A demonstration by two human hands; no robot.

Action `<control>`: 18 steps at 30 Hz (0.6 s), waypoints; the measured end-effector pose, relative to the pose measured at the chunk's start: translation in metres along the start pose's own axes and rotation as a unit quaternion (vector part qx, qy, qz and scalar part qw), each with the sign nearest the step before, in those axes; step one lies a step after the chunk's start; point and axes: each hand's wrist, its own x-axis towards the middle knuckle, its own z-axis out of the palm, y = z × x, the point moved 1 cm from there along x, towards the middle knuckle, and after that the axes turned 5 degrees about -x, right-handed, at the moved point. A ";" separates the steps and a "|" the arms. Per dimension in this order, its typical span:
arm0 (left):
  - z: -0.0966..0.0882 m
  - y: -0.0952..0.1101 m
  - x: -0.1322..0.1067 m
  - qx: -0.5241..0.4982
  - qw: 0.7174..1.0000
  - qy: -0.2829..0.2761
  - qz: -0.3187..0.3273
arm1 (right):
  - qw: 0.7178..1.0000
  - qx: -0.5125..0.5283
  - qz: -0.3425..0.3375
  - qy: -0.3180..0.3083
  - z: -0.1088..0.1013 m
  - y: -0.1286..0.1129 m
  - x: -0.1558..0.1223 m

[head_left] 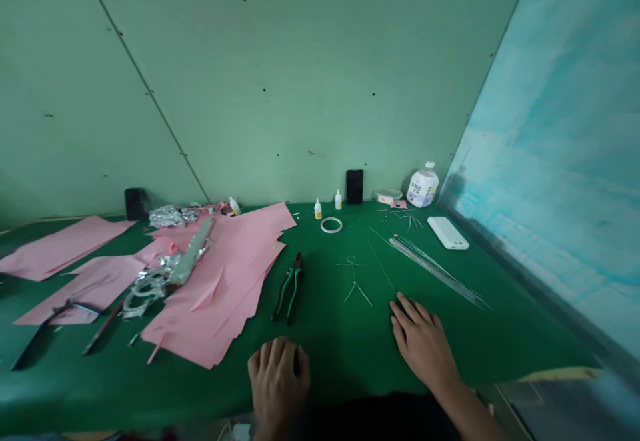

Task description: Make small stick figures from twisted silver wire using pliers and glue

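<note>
- Pink paper sheets [225, 294] are lying loosely overlapped on the green table [340, 348]; a sweeping arm could be dragging them off.
- Right hand [423, 341] is lying flat and released, with its fingertips touching the near end of the single wire [383, 268]; pressing down could be flicking it into the wire figure [354, 281].
- Left hand [279, 378] is resting loosely clenched with nothing showing in it, near the pliers [289, 288].

Three glue bottles [317, 209] (small ones), one pliers [289, 288], one tape ring [322, 225]
</note>
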 end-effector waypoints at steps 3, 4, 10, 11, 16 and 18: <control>-0.001 -0.001 -0.002 0.007 1.000 -0.011 0.002 | 1.000 0.000 -0.002 -0.013 0.001 0.001 0.000; -0.001 -0.001 -0.003 0.009 1.000 -0.014 0.004 | 1.000 -0.004 0.000 -0.017 0.001 0.001 0.000; -0.001 -0.001 -0.004 0.007 0.999 0.006 0.044 | 0.998 -0.015 0.023 -0.048 -0.005 -0.001 0.001; -0.001 -0.001 -0.004 0.006 0.999 0.011 0.048 | 0.998 -0.018 0.031 -0.057 -0.007 -0.001 0.001; 0.000 -0.001 -0.006 0.001 0.997 0.036 0.075 | 0.991 -0.035 0.081 -0.103 -0.014 -0.003 0.001; 0.000 -0.001 -0.006 0.004 0.996 0.036 0.079 | 0.987 -0.040 0.104 -0.115 -0.015 -0.003 0.002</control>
